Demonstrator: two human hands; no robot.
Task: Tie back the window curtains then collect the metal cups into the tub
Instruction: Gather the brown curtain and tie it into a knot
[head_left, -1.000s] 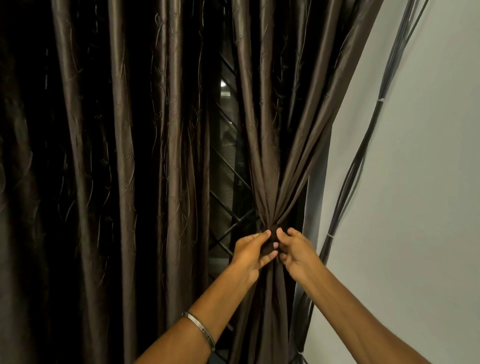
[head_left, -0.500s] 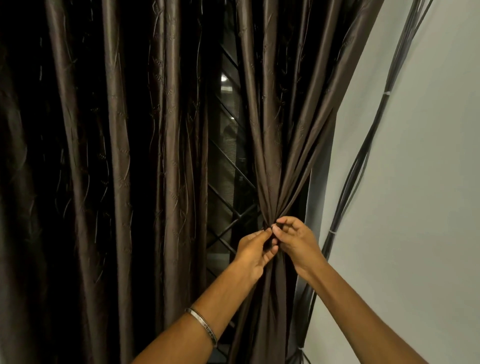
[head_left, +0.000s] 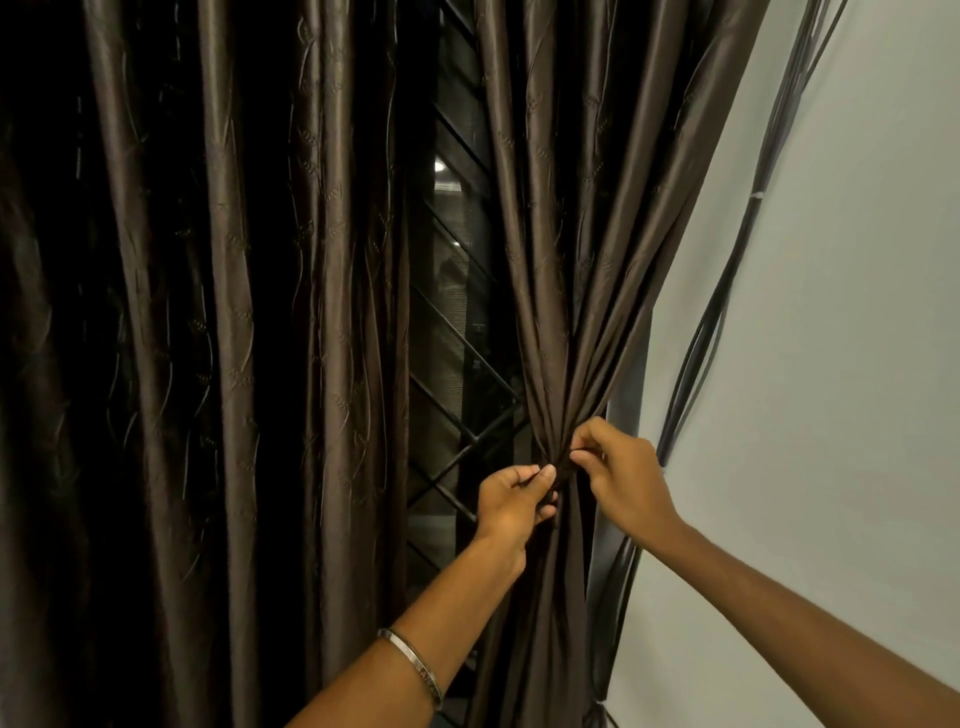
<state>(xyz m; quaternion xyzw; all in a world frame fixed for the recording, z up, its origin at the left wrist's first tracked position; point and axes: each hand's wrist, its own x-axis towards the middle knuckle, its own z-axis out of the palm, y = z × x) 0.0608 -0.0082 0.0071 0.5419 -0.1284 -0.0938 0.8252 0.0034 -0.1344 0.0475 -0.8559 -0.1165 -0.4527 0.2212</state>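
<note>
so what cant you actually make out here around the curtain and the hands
- Tie or knot at the gathered right curtain: head view, covered by the fingers of the left hand and right hand.
- Left curtain folds: head view, lost in deep shadow.
- Outside the window grille: too dark, narrow gap.
- Cable bundle ends: cut off by frame edges.
- Metal cups and tub: outside the frame.

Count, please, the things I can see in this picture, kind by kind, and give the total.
Curtain panels: 2, one gathered, one hanging loose
Hands: 2, left hand, right hand
Bangles: 1
Cable bundles: 1
Total: 6
</note>
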